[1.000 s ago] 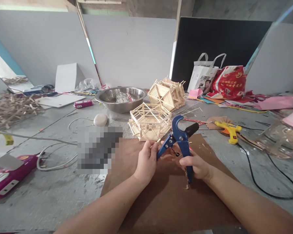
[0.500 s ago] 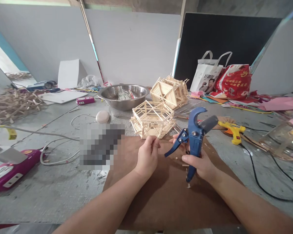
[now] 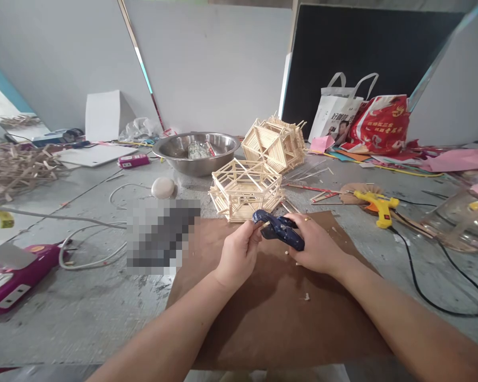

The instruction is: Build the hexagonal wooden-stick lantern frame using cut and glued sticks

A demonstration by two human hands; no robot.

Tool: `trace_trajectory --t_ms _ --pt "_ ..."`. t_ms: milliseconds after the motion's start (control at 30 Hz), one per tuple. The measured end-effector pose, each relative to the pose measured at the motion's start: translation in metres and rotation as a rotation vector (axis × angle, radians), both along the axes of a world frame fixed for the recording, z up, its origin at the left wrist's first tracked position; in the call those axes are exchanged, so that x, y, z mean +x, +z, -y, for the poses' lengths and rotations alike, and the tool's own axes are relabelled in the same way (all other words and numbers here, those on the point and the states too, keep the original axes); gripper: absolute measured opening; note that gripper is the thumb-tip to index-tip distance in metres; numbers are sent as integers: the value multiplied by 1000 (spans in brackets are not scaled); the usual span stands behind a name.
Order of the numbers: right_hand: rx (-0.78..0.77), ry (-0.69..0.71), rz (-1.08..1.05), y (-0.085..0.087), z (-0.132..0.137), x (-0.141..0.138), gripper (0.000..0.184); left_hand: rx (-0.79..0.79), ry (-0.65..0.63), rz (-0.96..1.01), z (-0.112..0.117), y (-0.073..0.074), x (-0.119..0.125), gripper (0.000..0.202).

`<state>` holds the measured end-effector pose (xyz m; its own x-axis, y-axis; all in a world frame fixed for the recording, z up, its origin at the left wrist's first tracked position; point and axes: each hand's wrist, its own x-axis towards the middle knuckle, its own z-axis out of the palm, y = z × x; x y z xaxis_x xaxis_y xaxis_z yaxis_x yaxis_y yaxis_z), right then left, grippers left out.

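Observation:
In the head view, my right hand point(image 3: 316, 241) is closed around a blue pipe cutter point(image 3: 281, 229), turned sideways so that its jaw points left. My left hand point(image 3: 241, 249) pinches a thin wooden stick point(image 3: 265, 225); only a short end shows at the cutter's jaw, and the fingers hide the rest. Just behind both hands stands an open frame of thin wooden sticks point(image 3: 247, 185). Under them lies a brown sheet point(image 3: 255, 318) with small cut bits on it.
A second stick structure point(image 3: 273, 143) and a steel basin point(image 3: 197, 167) stand farther back. On the right are a yellow glue gun point(image 3: 378, 204) with a black cord and a clear container point(image 3: 458, 223). A purple power strip point(image 3: 19, 276) and white cables lie left, near a blurred-out patch.
My right hand has swung the pipe cutter from upright to sideways and brought it left against the stick at my left fingers. The view has tipped down slightly.

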<state>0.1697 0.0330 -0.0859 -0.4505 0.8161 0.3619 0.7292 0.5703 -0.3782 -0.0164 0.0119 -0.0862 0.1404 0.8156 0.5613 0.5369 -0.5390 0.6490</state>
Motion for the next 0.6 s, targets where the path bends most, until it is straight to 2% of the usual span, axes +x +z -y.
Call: trace_trajectory --t_ms 200,600 --pt "-17 0 10 2 2 0 54 67 11 -68 1 2 0 18" --pt "-48 -20 39 2 3 0 53 76 16 -137 2 3 -1 19"
